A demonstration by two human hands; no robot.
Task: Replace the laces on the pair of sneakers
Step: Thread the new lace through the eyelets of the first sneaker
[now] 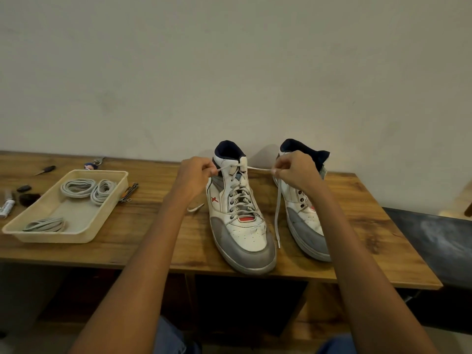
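Two high-top sneakers stand toe-toward-the-viewer on the wooden surface, their heels close to the pale wall behind. The laced sneaker serves as the landmark — white leather with a grey toe cap, a red mark on its side and a dark collar.

The left hand is just to the left of the laced sneaker's collar, fingers curled and pinching one end of the white lace. The right hand is to the right of that collar, in front of the second sneaker's opening, its fingers pinching the other end. Between the two hands the lace runs taut through the top eyelets, and below them it crosses down the sneaker's front to the red tab near the toe.

From the right hand a loose length of lace hangs down and trails onto the surface between the two sneakers, its tip lying beside the laced sneaker's toe cap. A short lace tip also lies on the surface just left of the sneaker, under the left forearm.

The second sneaker stands just right of the laced one — its visible eyelets are bare.

Well to the left sits a cream tray holding three coiled grey laces. Small dark items lie beyond the tray; I cannot tell what they are.
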